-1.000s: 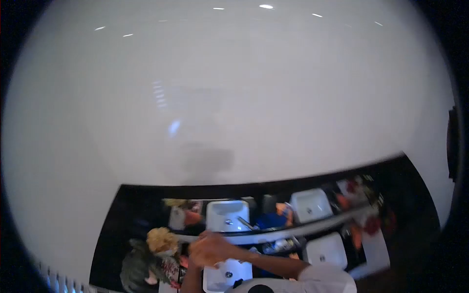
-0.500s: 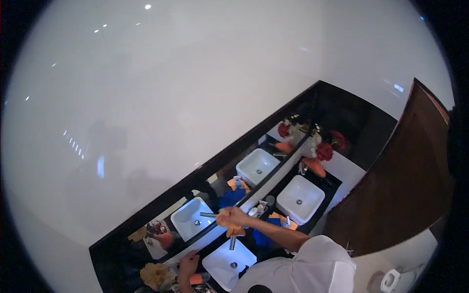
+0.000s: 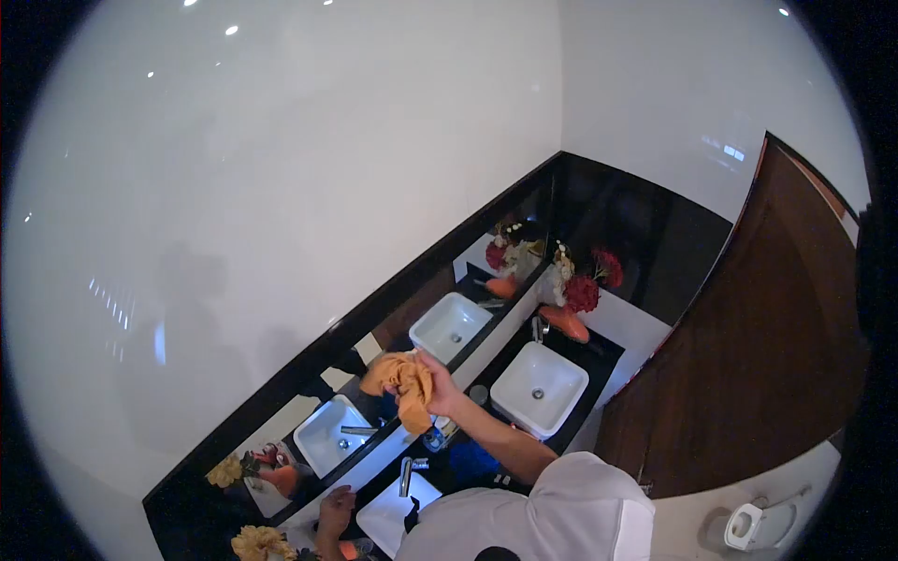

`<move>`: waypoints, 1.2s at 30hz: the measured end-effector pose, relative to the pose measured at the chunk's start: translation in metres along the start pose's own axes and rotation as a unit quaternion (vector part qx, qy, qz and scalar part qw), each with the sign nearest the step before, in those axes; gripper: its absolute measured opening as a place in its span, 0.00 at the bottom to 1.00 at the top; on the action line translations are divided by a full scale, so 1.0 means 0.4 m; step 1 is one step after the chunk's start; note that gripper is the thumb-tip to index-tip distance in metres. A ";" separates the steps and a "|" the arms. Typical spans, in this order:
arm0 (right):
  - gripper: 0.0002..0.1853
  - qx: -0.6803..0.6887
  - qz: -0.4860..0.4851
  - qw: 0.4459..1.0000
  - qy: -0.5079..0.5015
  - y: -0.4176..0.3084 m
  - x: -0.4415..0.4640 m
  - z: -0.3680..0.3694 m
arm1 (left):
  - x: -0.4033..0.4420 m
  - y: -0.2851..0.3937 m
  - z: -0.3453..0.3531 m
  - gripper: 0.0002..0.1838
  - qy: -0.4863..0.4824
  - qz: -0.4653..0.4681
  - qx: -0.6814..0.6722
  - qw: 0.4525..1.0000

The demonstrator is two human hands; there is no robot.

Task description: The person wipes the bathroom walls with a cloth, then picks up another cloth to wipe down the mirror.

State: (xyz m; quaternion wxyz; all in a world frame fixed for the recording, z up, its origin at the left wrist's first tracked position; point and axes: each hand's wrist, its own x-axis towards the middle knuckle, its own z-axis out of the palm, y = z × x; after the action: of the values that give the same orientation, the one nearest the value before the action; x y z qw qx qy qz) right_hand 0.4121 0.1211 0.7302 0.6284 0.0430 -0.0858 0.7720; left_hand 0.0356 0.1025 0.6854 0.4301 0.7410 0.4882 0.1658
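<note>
An orange cloth (image 3: 408,385) is bunched in my right hand (image 3: 438,385), which is raised in front of the long mirror (image 3: 398,327). Below the cloth, a chrome faucet (image 3: 406,475) stands at the nearer white sink (image 3: 379,519). Toward the lower left, my left hand (image 3: 337,510) is held near that sink's left side, above the counter. Its fingers are partly bent and small in the picture, and no object shows in them. A blue cloth (image 3: 475,460) lies on the counter under my right forearm.
A second white sink (image 3: 539,389) is farther right, with an orange vase (image 3: 564,323) and red flowers (image 3: 582,294) behind it. Yellow flowers (image 3: 262,544) stand at the lower left. A brown door (image 3: 748,346) and a toilet (image 3: 743,526) are at the right.
The view has swung toward the right, bringing the door and toilet in. My hands have moved apart. My right hand has risen along the mirror with the orange cloth, now clear of the nearer faucet.
</note>
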 end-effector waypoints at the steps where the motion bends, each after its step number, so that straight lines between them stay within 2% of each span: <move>1: 0.28 0.011 0.031 0.999 -0.040 -0.019 0.014 -0.037 | 0.016 0.053 0.013 0.18 0.020 -0.038 -0.046 0.998; 2: 0.26 -0.067 -0.001 0.996 0.063 -0.037 0.019 -0.037 | 0.028 0.100 0.023 0.18 0.025 -0.035 -0.045 0.998; 3: 0.26 -0.069 0.001 0.996 0.058 -0.059 0.018 -0.039 | 0.039 0.118 0.041 0.18 0.030 -0.033 -0.044 0.998; 6: 0.21 -0.138 -0.015 0.977 0.159 -0.109 -0.005 0.005 | 0.067 0.131 0.084 0.18 -0.005 -0.039 -0.112 0.993; 9: 0.20 -0.196 -0.042 0.962 0.188 -0.193 -0.020 0.114 | 0.082 0.111 0.114 0.17 -0.019 -0.047 -0.107 0.993; 11: 0.21 -0.245 -0.084 0.954 0.152 -0.257 -0.031 0.177 | 0.081 0.141 0.126 0.17 -0.015 -0.056 -0.115 0.992; 13: 0.21 -0.321 -0.210 0.911 0.152 -0.334 -0.023 0.240 | 0.087 0.157 0.138 0.17 -0.012 -0.065 -0.125 0.990; 15: 0.21 -0.287 -0.267 0.913 0.107 -0.423 -0.006 0.271 | 0.095 0.155 0.155 0.18 -0.014 -0.097 -0.077 0.992; 17: 0.23 -0.239 -0.295 0.919 0.106 -0.468 -0.013 0.389 | 0.111 0.111 0.179 0.18 -0.019 -0.086 -0.093 0.992; 19: 0.23 -0.249 -0.298 0.922 0.008 -0.549 0.015 0.424 | 0.115 0.080 0.188 0.19 -0.022 -0.074 -0.108 0.991; 20: 0.23 -0.263 -0.315 0.912 0.017 -0.580 0.031 0.456 | 0.117 0.076 0.189 0.19 -0.021 -0.079 -0.109 0.991; 23: 0.20 -0.353 -0.476 0.804 0.045 -0.661 0.096 0.577 | 0.105 0.101 0.179 0.18 -0.003 -0.100 -0.105 0.989; 24: 0.19 -0.380 -0.516 0.768 -0.016 -0.707 0.127 0.629 | 0.103 0.091 0.173 0.17 -0.010 -0.109 -0.082 0.991; 25: 0.18 -0.425 -0.559 0.712 0.006 -0.771 0.161 0.679 | 0.101 0.086 0.167 0.16 -0.017 -0.118 -0.059 0.991; 26: 0.17 -0.423 -0.606 0.673 -0.031 -0.806 0.189 0.758 | 0.096 0.078 0.160 0.16 -0.010 -0.118 -0.061 0.991; 28: 0.18 -0.451 -0.693 0.559 -0.062 -0.864 0.236 0.915 | 0.086 0.042 0.150 0.13 0.055 0.062 -0.009 0.996; 29: 0.19 -0.467 -0.701 0.534 -0.072 -0.907 0.260 0.972 | 0.079 0.019 0.145 0.13 0.060 0.063 -0.010 0.996; 30: 0.18 -0.476 -0.711 0.510 -0.088 -0.937 0.287 1.018 | 0.074 -0.008 0.143 0.15 0.050 0.024 -0.046 0.997; 31: 0.18 -0.475 -0.710 0.512 -0.093 -0.966 0.324 1.045 | 0.066 -0.037 0.141 0.17 0.041 -0.015 -0.083 0.996; 33: 0.17 -0.515 -0.623 0.589 0.004 -1.005 0.389 1.068 | 0.035 -0.117 0.147 0.23 0.018 -0.093 -0.156 0.983; 34: 0.17 -0.561 -0.635 0.528 0.047 -0.964 0.419 1.069 | 0.018 -0.162 0.150 0.27 0.008 -0.132 -0.191 0.973; 35: 0.17 -0.562 -0.633 0.530 0.044 -0.960 0.460 1.065 | -0.002 -0.203 0.160 0.24 0.009 -0.151 -0.212 0.966; 36: 0.18 -0.613 -0.713 0.331 0.075 -0.973 0.509 1.051 | -0.014 -0.239 0.174 0.21 0.020 -0.152 -0.222 0.963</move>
State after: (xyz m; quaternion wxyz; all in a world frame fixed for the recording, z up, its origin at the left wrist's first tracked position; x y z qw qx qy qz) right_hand 0.7331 0.3149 1.2088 0.7913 -0.3676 -0.4243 -0.2423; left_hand 0.0236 0.0794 0.5699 0.5942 0.5407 0.5544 0.2173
